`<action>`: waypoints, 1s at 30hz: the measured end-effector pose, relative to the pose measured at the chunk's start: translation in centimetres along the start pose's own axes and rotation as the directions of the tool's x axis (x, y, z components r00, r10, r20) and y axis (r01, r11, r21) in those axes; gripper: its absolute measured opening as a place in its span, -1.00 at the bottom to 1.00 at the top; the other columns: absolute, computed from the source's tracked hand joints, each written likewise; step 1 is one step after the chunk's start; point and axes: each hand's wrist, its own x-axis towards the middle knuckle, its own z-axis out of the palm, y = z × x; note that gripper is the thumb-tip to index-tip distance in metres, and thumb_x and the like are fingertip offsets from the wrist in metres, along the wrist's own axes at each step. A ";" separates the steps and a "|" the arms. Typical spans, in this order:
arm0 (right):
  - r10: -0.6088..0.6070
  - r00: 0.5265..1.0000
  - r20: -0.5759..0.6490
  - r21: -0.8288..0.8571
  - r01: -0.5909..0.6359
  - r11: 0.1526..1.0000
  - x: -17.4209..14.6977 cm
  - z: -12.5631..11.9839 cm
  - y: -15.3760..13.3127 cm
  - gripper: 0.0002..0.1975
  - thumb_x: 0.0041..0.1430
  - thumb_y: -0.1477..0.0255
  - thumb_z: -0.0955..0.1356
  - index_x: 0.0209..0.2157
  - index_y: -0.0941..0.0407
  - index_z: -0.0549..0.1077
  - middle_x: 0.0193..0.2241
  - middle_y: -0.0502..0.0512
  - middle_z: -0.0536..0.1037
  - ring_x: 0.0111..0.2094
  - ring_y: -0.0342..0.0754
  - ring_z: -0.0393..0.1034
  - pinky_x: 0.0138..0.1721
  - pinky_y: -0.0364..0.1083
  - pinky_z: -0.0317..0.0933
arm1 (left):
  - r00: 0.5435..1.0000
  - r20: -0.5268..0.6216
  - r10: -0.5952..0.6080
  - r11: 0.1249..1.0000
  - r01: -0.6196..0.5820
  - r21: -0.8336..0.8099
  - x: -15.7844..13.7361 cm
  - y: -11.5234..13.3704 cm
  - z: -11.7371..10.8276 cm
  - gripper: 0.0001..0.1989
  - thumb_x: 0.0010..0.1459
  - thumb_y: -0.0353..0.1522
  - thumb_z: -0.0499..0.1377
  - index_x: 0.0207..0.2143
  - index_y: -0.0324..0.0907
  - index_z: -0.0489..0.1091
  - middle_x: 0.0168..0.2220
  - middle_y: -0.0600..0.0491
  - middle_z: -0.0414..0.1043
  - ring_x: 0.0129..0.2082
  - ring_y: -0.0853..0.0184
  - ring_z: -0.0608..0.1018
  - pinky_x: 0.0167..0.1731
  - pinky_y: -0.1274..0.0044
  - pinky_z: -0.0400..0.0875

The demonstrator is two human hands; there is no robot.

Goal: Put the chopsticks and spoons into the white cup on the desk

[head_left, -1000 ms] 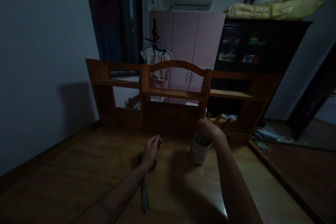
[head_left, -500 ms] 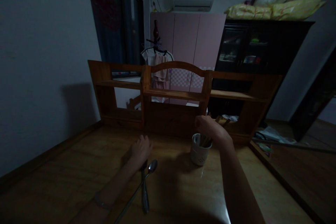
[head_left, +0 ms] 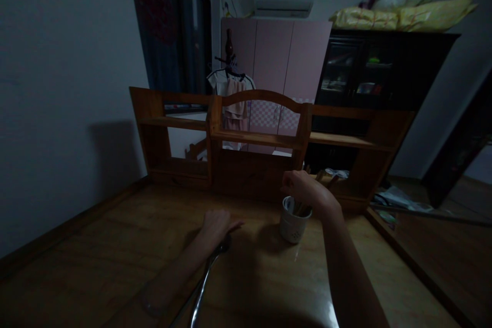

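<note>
**Two hands at a dim wooden bench**

The left hand (head_left: 216, 226) lies fingers down over the bowl end of a long metal spoon (head_left: 202, 287), apparently gripping it; the dim light leaves that uncertain. The right hand (head_left: 303, 188) closes on chopsticks (head_left: 300, 208) standing in a white holder (head_left: 293, 224) near the bench's (head_left: 96, 246) far edge, below the wooden shelf (head_left: 253, 138).

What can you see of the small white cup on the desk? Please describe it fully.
The white cup is a small round holder that looks ceramic, with tiny holes low on its side. It stands upright on the wooden desk, in front of the shelf unit. Several wooden sticks, perhaps chopsticks, lean inside it. The right hand is above its rim, at the sticks; the dim light hides the grip.
</note>
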 end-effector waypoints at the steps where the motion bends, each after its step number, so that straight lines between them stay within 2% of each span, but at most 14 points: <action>1: -0.004 1.000 0.002 0.008 0.004 1.000 0.1 0.1 0.0 -0.91 0.09 0.55 0.33 -0.36 0.16 0.50 -0.41 0.09 0.54 -0.41 -0.10 0.40 -0.48 -0.18 0.04 | 1.000 0.019 0.016 0.999 -0.016 0.029 -0.1 0.0 0.2 -0.42 -0.10 -0.03 0.28 -0.89 -0.09 0.08 -0.81 0.13 -0.06 -0.52 0.09 0.47 -0.52 0.50 0.19; 6: -0.056 0.998 0.031 0.075 0.054 0.996 0.2 -0.1 -0.4 -0.92 0.10 0.52 0.35 -0.35 0.17 0.52 -0.42 0.09 0.55 -0.42 -0.10 0.41 -0.48 -0.20 0.08 | 0.994 0.087 0.070 0.990 -0.079 0.116 0.0 0.4 0.6 -0.49 -0.16 -0.11 0.35 -0.86 -0.11 0.16 -0.80 0.12 0.05 -0.59 0.18 0.42 -0.52 0.53 0.11; 8: -0.114 0.991 0.069 0.126 0.105 0.987 0.2 -0.1 -1.0 -0.91 0.14 0.45 0.36 -0.33 0.14 0.52 -0.43 0.04 0.55 -0.42 -0.13 0.43 -0.47 -0.23 0.12 | 0.991 0.103 0.081 0.989 -0.093 0.118 0.1 0.6 0.6 -0.51 -0.20 -0.10 0.37 -0.85 -0.13 0.20 -0.80 0.14 0.08 -0.66 0.29 0.33 -0.55 0.55 0.03; 10: -0.192 0.973 0.127 0.203 0.164 0.965 0.4 0.3 -1.8 -0.86 0.17 0.36 0.36 -0.31 0.12 0.53 -0.44 -0.01 0.56 -0.45 -0.17 0.44 -0.49 -0.26 0.14 | 0.992 0.097 0.083 0.991 -0.093 0.098 0.3 0.9 0.9 -0.51 -0.14 -0.05 0.32 -0.82 -0.14 0.24 -0.78 0.16 0.11 -0.70 0.37 0.25 -0.58 0.56 -0.03; 14: -0.336 0.905 0.262 0.379 0.224 0.898 1.4 3.0 -4.2 -0.66 0.14 0.16 0.37 -0.39 0.17 0.54 -0.57 0.01 0.54 -0.54 -0.15 0.44 -0.55 -0.27 0.16 | 0.998 -0.041 0.040 0.999 -0.041 -0.016 0.4 1.2 1.4 -0.46 0.15 0.02 0.02 -0.72 -0.14 0.22 -0.72 0.16 0.15 -0.65 0.37 0.28 -0.56 0.56 0.05; 17: -0.383 0.863 0.330 0.405 0.236 0.883 2.0 6.1 -6.6 -0.54 0.10 0.05 0.36 -0.48 0.21 0.53 -0.66 0.02 0.48 -0.61 -0.15 0.41 -0.58 -0.26 0.15 | 0.983 -0.179 -0.026 0.992 0.004 -0.127 0.5 1.3 1.2 -0.46 0.20 0.01 -0.09 -0.68 -0.12 0.20 -0.68 0.15 0.16 -0.61 0.36 0.29 -0.54 0.56 0.13; 20: -0.454 0.807 0.378 0.429 0.282 0.858 2.1 8.9 -9.0 -0.59 0.08 0.10 0.39 -0.46 0.21 0.53 -0.65 0.00 0.48 -0.64 -0.18 0.37 -0.62 -0.27 0.13 | 0.960 -0.265 -0.088 0.975 0.029 -0.218 0.7 1.3 0.7 -0.47 0.17 0.03 -0.06 -0.69 -0.11 0.17 -0.69 0.16 0.12 -0.62 0.37 0.26 -0.55 0.55 0.14; 23: -0.522 0.761 0.385 0.452 0.337 0.826 2.0 10.4 -10.3 -0.76 0.06 0.30 0.42 -0.50 0.22 0.50 -0.67 -0.02 0.44 -0.65 -0.19 0.34 -0.63 -0.28 0.10 | 0.951 -0.281 -0.128 0.952 0.038 -0.303 1.0 1.1 0.4 -0.47 0.13 0.05 -0.03 -0.68 -0.12 0.19 -0.68 0.17 0.14 -0.63 0.39 0.26 -0.56 0.56 0.16; 24: -0.522 0.765 0.377 0.447 0.344 0.826 2.0 10.5 -10.4 -0.81 0.05 0.38 0.41 -0.52 0.23 0.49 -0.69 -0.03 0.42 -0.65 -0.19 0.32 -0.62 -0.27 0.09 | 0.952 -0.272 -0.141 0.942 0.045 -0.332 1.1 1.0 0.5 -0.47 0.13 0.06 -0.03 -0.67 -0.13 0.21 -0.68 0.18 0.14 -0.63 0.40 0.26 -0.57 0.57 0.15; 27: -0.488 0.821 0.298 0.431 0.340 0.836 2.5 9.7 -9.4 -0.88 0.07 0.50 0.35 -0.50 0.24 0.47 -0.65 -0.03 0.40 -0.61 -0.20 0.29 -0.59 -0.27 0.05 | 0.958 -0.219 -0.186 0.906 0.081 -0.415 1.2 0.6 0.7 -0.44 0.13 0.10 -0.13 -0.57 -0.14 0.29 -0.68 0.19 0.14 -0.68 0.42 0.24 -0.64 0.59 0.10; 30: -0.454 0.873 0.179 0.462 0.333 0.822 2.8 6.7 -7.2 -0.83 0.20 0.45 0.27 -0.39 0.22 0.44 -0.53 -0.02 0.43 -0.50 -0.20 0.31 -0.53 -0.28 0.07 | 0.964 -0.138 -0.227 0.872 0.138 -0.469 1.3 0.1 1.0 -0.39 0.13 0.13 -0.21 -0.51 -0.15 0.31 -0.74 0.21 0.11 -0.75 0.44 0.19 -0.70 0.60 0.05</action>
